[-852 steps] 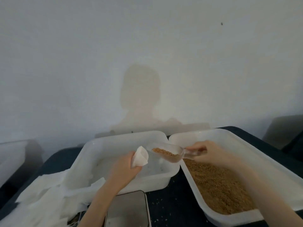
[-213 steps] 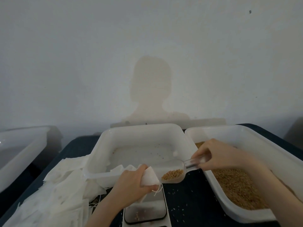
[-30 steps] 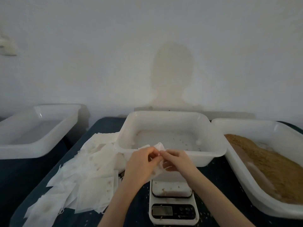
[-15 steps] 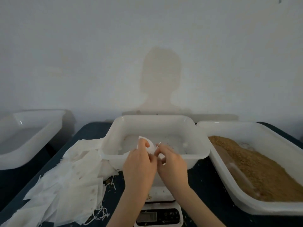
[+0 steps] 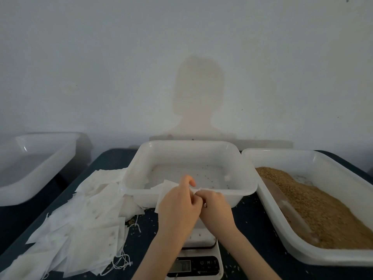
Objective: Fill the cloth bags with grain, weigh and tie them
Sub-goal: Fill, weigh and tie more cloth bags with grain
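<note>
A small white cloth bag (image 5: 164, 190) is held above the kitchen scale (image 5: 198, 257), in front of the middle white tray (image 5: 245, 190). My left hand (image 5: 179, 207) grips the bag's body and top. My right hand (image 5: 216, 207) pinches the bag's mouth or string right beside the left fingers. Both hands touch each other and hide most of the bag. The right-hand tray (image 5: 286, 245) holds brown grain (image 5: 323, 211) with a clear scoop (image 5: 282, 201) lying in it.
A heap of flat white cloth bags (image 5: 84, 225) with loose strings lies on the dark table at the left. Another white tray (image 5: 30, 174) stands further left. Stray grains dot the table round the scale and the middle tray's floor. A wall rises just behind.
Both hands stay joined on the bag and have shifted slightly towards me, off the middle tray. More of the scale and its display shows beneath my wrists.
</note>
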The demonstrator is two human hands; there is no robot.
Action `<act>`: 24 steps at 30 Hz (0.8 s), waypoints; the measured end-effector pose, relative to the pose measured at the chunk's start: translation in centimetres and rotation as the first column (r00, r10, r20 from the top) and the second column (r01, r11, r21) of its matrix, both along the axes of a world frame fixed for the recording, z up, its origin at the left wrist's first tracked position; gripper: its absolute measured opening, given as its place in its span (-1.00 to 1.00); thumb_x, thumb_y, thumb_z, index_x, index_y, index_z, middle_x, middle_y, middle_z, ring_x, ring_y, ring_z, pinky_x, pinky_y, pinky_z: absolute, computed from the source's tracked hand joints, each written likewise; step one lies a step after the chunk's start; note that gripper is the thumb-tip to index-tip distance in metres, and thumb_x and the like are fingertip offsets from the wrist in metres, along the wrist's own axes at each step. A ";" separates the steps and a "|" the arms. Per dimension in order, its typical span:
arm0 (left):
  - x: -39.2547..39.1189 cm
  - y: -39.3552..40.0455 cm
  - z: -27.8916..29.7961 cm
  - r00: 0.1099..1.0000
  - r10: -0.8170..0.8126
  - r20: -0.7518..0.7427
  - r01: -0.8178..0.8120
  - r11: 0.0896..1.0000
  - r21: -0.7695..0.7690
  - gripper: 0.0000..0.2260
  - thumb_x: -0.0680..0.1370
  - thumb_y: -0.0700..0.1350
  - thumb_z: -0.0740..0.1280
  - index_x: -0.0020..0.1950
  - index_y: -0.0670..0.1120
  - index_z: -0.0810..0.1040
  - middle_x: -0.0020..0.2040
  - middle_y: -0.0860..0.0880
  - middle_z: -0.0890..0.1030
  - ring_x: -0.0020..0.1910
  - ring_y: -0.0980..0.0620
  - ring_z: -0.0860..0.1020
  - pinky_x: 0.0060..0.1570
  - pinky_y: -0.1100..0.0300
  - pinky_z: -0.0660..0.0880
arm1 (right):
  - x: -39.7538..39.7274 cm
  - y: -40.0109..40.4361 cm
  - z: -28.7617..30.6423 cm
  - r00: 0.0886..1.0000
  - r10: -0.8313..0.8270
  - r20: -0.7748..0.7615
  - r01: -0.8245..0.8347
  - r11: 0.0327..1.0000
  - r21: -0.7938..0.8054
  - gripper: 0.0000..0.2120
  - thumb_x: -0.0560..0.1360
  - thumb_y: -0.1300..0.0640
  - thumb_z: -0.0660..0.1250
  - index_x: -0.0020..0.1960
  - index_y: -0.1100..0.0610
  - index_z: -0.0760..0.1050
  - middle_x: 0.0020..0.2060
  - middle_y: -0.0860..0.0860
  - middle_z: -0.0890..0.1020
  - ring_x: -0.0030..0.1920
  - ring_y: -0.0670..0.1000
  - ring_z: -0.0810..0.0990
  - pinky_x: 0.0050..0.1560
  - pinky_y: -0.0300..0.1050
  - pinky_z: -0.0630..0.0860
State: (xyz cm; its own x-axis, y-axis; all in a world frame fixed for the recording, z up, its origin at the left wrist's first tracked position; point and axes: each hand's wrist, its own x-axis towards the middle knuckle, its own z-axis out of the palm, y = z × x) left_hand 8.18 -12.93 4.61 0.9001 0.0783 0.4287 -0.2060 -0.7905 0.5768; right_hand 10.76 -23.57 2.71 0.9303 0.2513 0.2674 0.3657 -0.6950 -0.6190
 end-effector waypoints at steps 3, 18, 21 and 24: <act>0.4 0.3 0.0 0.972 -0.217 -0.092 0.178 0.932 -0.317 -0.75 0.45 -0.22 0.33 -0.07 0.12 0.37 -0.41 0.09 0.49 -0.37 0.21 0.47 -0.31 0.40 0.42 | 0.6 -0.8 -0.2 0.995 0.005 -0.098 -0.004 1.000 0.019 -0.79 0.46 0.17 0.24 -0.34 0.12 0.50 -0.42 0.03 0.57 -0.43 -0.08 0.41 -0.38 -0.17 0.37; 1.7 2.1 -1.5 0.900 -0.389 -0.195 0.386 0.921 -0.055 -0.60 0.36 0.25 0.39 0.14 0.22 0.44 -0.07 0.24 0.57 -0.09 0.33 0.52 -0.12 0.44 0.45 | 0.5 -6.1 3.1 0.990 0.140 0.011 -0.139 0.988 -0.064 -0.91 0.46 -0.05 0.34 -0.18 -0.17 0.61 -0.38 -0.29 0.57 -0.35 -0.22 0.53 -0.30 -0.27 0.49; 2.1 1.0 -1.5 0.883 -0.420 -0.208 0.414 0.907 -0.077 -0.68 0.33 0.34 0.34 0.02 0.33 0.41 -0.10 0.27 0.55 -0.07 0.38 0.49 -0.17 0.46 0.42 | 1.0 -7.9 3.3 0.983 0.180 -0.024 -0.181 0.979 -0.097 -0.86 0.49 0.05 0.37 0.01 -0.05 0.66 -0.10 -0.19 0.64 -0.10 -0.18 0.60 -0.04 -0.22 0.57; 2.9 -0.1 -1.8 0.882 -0.410 -0.232 0.413 0.910 -0.037 -0.72 0.31 0.36 0.29 -0.05 0.39 0.34 -0.09 0.28 0.52 -0.08 0.36 0.48 -0.14 0.42 0.42 | 1.5 -10.4 4.3 0.979 0.194 -0.064 -0.192 0.980 0.047 -0.88 0.50 0.04 0.36 -0.07 -0.15 0.67 0.00 -0.29 0.60 0.04 -0.29 0.54 0.02 -0.38 0.50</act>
State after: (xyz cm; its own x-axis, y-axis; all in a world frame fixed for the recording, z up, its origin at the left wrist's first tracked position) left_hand 11.10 -13.06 2.79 0.9233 -0.3252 0.2046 -0.3777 -0.6711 0.6380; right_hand 12.26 -34.01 6.96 0.8817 0.4182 0.2187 0.4465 -0.5895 -0.6731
